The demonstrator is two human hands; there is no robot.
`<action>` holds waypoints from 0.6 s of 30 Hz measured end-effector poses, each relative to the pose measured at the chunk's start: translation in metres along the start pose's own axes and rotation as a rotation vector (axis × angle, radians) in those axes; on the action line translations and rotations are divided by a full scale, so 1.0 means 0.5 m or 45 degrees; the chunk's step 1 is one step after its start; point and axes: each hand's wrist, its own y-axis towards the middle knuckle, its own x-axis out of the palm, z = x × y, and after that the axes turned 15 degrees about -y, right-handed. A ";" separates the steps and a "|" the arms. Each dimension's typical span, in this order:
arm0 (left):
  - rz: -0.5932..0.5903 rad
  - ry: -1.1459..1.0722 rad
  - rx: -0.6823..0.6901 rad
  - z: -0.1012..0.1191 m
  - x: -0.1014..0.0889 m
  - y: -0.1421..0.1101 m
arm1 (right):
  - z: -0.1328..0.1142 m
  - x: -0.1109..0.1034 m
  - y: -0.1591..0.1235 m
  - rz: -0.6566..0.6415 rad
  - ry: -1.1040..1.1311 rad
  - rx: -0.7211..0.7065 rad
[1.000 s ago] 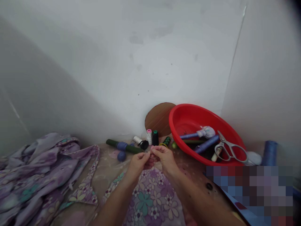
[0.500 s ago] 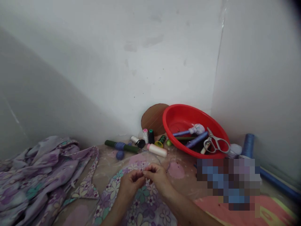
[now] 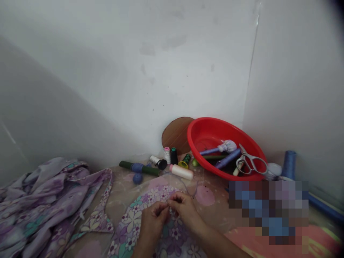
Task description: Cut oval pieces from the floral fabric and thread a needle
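My left hand [image 3: 152, 218] and my right hand [image 3: 185, 211] sit close together over a purple floral cloth [image 3: 134, 222], their fingertips pinched towards each other. A thin pale thread [image 3: 193, 188] seems to run down into the right fingers, though what lies between the fingertips is too small to see clearly. A little beyond the hands, a pale pink-white thread spool [image 3: 182, 172] lies on its side on the patterned surface [image 3: 212, 186].
A red plastic basin [image 3: 215, 123] tilts against the wall corner, holding scissors [image 3: 251, 163] and thread rolls. Small spools [image 3: 173, 156], a green rod wrapped with blue thread [image 3: 139, 168] and a blue thread ball [image 3: 137, 178] lie behind the hands. Purple cloth [image 3: 43, 204] is heaped at left.
Both hands have moved down and towards me, from beside the green rod onto the floral cloth. The pale spool now shows. The view has shifted, moving the basin left.
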 end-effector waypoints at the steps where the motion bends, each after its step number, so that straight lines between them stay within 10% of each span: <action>1: 0.006 -0.021 -0.020 -0.002 0.000 -0.001 | 0.003 0.001 0.000 -0.006 0.011 0.006; 10: 0.096 -0.293 -0.237 -0.027 0.012 -0.011 | 0.039 -0.067 0.045 0.311 -0.196 -0.071; 18: 0.070 -0.358 -0.271 -0.052 0.018 -0.004 | 0.058 -0.131 0.157 0.688 -1.077 -0.391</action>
